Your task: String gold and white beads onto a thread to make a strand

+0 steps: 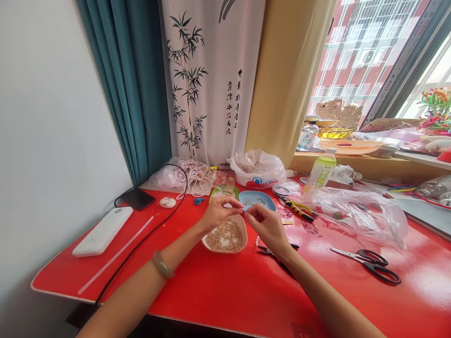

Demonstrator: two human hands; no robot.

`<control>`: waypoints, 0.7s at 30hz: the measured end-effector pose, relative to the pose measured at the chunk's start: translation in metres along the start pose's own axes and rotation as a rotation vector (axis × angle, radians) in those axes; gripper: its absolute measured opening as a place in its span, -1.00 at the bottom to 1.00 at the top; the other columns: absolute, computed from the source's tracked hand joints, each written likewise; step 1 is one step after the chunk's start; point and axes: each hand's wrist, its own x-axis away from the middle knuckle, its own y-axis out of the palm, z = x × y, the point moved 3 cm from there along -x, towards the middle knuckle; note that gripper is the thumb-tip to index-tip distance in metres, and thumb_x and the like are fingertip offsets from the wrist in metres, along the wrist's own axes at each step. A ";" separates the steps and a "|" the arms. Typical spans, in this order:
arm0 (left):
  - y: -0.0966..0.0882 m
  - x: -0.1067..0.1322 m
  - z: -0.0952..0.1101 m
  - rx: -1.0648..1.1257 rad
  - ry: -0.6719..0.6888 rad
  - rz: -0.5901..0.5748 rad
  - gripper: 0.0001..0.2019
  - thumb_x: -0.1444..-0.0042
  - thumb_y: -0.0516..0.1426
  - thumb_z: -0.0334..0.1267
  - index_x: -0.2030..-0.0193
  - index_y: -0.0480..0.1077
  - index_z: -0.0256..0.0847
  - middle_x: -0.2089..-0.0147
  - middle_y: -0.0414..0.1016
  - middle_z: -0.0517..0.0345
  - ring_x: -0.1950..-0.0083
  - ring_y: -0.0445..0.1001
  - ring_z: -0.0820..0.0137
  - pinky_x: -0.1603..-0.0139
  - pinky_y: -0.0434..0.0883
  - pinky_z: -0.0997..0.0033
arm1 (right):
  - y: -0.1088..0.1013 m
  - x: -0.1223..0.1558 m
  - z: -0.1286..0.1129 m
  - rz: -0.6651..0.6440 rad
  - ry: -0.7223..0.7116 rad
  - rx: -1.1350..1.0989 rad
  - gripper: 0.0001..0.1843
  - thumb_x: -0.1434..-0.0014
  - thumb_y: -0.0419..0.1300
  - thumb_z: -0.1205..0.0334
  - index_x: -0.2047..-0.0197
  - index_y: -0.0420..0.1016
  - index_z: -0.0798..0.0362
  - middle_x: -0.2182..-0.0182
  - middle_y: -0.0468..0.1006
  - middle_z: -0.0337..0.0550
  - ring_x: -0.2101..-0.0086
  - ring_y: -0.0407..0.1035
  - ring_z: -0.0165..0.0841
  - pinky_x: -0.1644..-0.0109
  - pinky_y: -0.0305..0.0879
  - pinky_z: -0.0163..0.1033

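Gold beads [225, 233] fill a pale bowl [227, 252] on a red table [197, 293], directly below a person's two bare hands. The left hand [220, 212], a green bangle [162, 265] on its wrist, and the right hand [267, 228] meet at the fingertips, thumbs and forefingers drawn in close; whether the tips fully close on something is too small to tell. Just behind, a green dish [236, 192] and a blue dish [269, 202] hold more beads. Dark-handled pliers [269, 252] lie partly under the right forearm, with yellow-and-black pliers [299, 210] beyond. Farther right rest open scissors [373, 265]; at far left, a white power bank [104, 232] lies near a phone [138, 199].
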 end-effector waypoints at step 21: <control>0.012 -0.025 0.018 0.050 -0.040 -0.003 -0.86 0.15 0.17 -0.27 0.48 0.36 -0.31 0.43 0.43 0.13 0.41 0.35 0.50 0.37 0.29 0.52 | -0.008 -0.010 0.016 -0.189 0.238 -0.409 -0.74 0.01 0.10 0.07 0.39 0.44 0.10 0.52 0.45 -0.23 0.50 0.26 -0.46 0.41 0.12 -0.35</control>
